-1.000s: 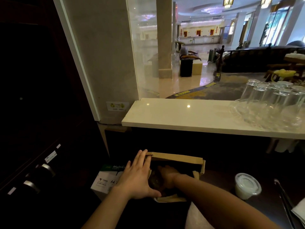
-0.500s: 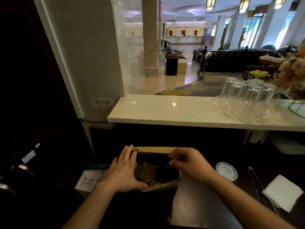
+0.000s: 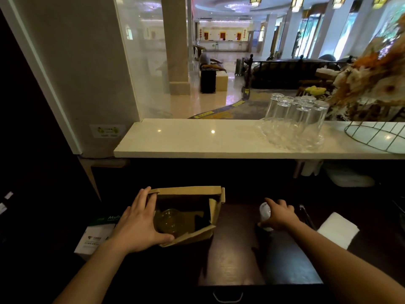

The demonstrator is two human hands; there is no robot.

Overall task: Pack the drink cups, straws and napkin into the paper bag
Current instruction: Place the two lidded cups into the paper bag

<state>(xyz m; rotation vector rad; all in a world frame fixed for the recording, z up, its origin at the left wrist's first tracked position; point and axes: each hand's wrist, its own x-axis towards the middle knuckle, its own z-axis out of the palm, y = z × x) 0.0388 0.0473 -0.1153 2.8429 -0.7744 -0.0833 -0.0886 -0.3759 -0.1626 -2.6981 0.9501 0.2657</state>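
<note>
An open brown paper bag (image 3: 213, 218) stands on the dark counter. Inside it sits a lidded cup of yellowish drink (image 3: 168, 221). My left hand (image 3: 138, 224) grips the bag's left rim, thumb on its near edge. To the right, my right hand (image 3: 279, 216) is closed around a second clear cup with a white lid (image 3: 264, 212), which stands on the counter. A folded white napkin (image 3: 337, 230) lies further right. I see no straws.
A white marble ledge (image 3: 197, 139) runs above the counter and carries several upturned glasses (image 3: 295, 121) and a wire basket (image 3: 377, 137). Metal tongs (image 3: 306, 216) lie beside the napkin. A paper box (image 3: 96, 233) sits left of the bag.
My right hand left the bag's opening, moved right and closed on the white-lidded cup. My left hand stayed on the bag's left rim. The view shifted right.
</note>
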